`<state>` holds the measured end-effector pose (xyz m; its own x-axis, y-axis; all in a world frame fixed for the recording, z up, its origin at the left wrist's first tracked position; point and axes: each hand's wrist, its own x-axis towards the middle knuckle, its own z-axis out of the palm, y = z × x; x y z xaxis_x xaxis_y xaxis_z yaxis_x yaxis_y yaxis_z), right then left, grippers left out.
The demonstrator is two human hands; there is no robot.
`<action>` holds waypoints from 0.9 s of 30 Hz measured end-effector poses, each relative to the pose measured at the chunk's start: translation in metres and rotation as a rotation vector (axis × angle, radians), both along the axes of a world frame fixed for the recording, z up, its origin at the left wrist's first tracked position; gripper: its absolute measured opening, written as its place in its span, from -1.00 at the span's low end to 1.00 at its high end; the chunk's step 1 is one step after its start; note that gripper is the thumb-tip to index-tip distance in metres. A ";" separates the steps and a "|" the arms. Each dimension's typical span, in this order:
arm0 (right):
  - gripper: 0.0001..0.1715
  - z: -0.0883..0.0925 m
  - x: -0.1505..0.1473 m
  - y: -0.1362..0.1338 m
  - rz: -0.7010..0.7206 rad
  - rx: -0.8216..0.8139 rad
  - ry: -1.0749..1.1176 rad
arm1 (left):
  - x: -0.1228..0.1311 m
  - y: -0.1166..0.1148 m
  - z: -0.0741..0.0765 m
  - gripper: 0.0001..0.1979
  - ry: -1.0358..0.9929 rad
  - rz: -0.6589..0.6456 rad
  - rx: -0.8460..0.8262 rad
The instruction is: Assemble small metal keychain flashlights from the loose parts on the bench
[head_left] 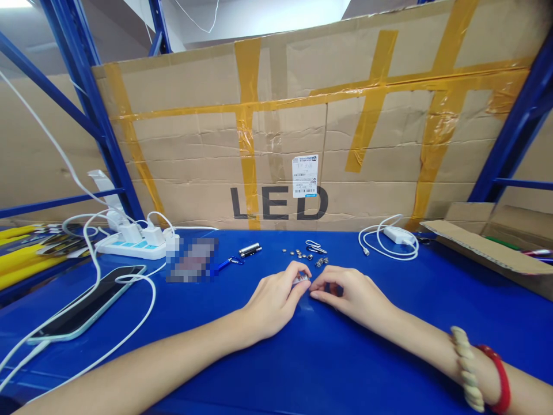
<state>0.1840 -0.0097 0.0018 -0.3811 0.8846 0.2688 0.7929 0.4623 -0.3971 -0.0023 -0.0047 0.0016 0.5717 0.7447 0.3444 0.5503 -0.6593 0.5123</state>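
Observation:
My left hand (280, 297) pinches a small whitish piece with reddish marks (301, 279) between thumb and fingers. The fingers cover most of it, so its kind is unclear. Close on its right, my right hand (348, 291) has its thumb and fingertips pressed together just above the table. Whatever may be in that pinch is hidden or too small to name. Beyond the hands lie several small round metal pieces (299, 253) and a cluster of shiny bits (322, 262). A thin looped pale item (316, 247) rests just behind them.
Metal cylinders (250, 250) and a blue-handled tool (227, 263) lie on the blue table (276, 369). To the left are a phone (88, 305) and a power strip (133, 245) with white cables. A white adapter (398, 235) and an open carton (488, 245) are at right.

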 end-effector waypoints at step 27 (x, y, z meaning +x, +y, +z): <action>-0.87 -0.001 0.001 0.002 0.003 -0.015 -0.003 | -0.001 0.000 -0.001 -0.85 0.007 0.001 -0.001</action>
